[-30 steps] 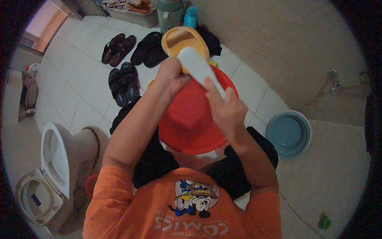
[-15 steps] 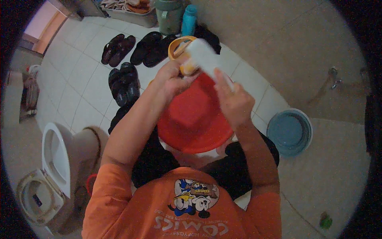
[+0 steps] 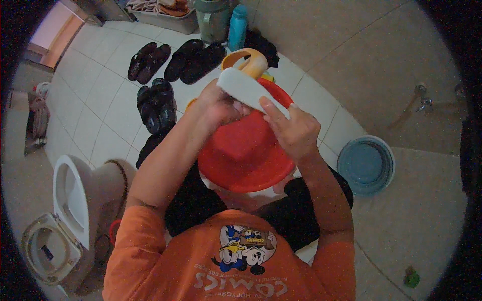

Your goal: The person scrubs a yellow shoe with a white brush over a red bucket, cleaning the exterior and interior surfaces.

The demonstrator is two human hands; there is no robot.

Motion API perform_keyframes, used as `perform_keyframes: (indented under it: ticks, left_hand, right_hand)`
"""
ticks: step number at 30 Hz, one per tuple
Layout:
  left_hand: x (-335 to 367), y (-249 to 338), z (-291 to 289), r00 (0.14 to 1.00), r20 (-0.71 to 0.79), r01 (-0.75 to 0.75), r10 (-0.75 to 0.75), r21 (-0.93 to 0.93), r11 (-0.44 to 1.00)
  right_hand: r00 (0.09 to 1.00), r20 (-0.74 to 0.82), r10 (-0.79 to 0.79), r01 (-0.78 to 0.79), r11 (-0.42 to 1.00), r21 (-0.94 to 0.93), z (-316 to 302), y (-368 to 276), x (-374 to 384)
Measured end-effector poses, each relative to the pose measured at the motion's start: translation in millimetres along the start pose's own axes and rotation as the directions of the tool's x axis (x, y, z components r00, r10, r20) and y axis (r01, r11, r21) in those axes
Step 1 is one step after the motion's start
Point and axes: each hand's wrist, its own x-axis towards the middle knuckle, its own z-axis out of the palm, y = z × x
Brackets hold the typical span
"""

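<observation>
- Your left hand (image 3: 218, 105) is closed around one end of a white bottle (image 3: 251, 90), gripping it over the red basin (image 3: 246, 150).
- Your right hand (image 3: 293, 130) holds the other end of the bottle, fingers (image 3: 273, 108) pressed along its side and thumb side curled under it.
- Both hands meet on the bottle, close together, and it lies slanted from upper left to lower right.
- The bottle sits above the far rim of the basin, which rests in front of your knees on the tiled floor (image 3: 100, 95).
- The inside of the basin shows plain red; whether it holds water you cannot tell.
- Just behind the bottle, a yellow scoop (image 3: 246, 60) sticks up past the rim.
- To your right, well apart from the hands, a blue basin (image 3: 365, 164) stands on the floor.
- Beyond the red basin lie three pairs of dark sandals (image 3: 158, 103), side by side on the tiles.
- Farther back stand a green jug (image 3: 213, 20) and a blue bottle (image 3: 237, 21) just beside it.
- To your left, the toilet (image 3: 70, 200) has its lid raised.
- On the wall at your right, a tap (image 3: 422, 98) juts out.
- You wear an orange shirt (image 3: 201, 266) with a cartoon print.
</observation>
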Motion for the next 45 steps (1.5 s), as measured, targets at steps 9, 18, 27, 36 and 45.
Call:
perform_keyframes:
  ticks: [9,18,27,36,45]
  left_hand:
    - [1.4,2.6,-9.8,0.976,0.134,0.173,-0.174,0.021,0.985]
    - [-1.9,-3.3,-6.8,0.998,0.059,-0.029,0.033,-0.073,0.997]
    - [-6.3,-13.1,-8.2,0.987,0.157,-0.056,0.021,0.221,0.974]
    - [8.9,-11.5,-31.9,0.997,0.079,-0.008,-0.019,0.331,0.944]
    - [1.5,-12.6,-31.8,0.985,-0.009,-0.125,0.172,0.651,0.749]
  right_hand:
    - [0.987,-0.027,0.158,-0.160,0.982,-0.097,-1.3,6.8,1.0]
    - [0.978,0.080,0.193,-0.195,0.981,0.008,-5.2,-14.3,-5.7]
    - [0.995,0.075,-0.066,0.061,0.996,0.072,-20.0,-4.6,-11.7]
    - [0.961,0.076,0.268,-0.254,0.955,-0.156,-19.4,32.0,-5.4]
    - [0.995,0.102,-0.002,0.003,1.000,-0.012,-23.7,23.4,-14.2]
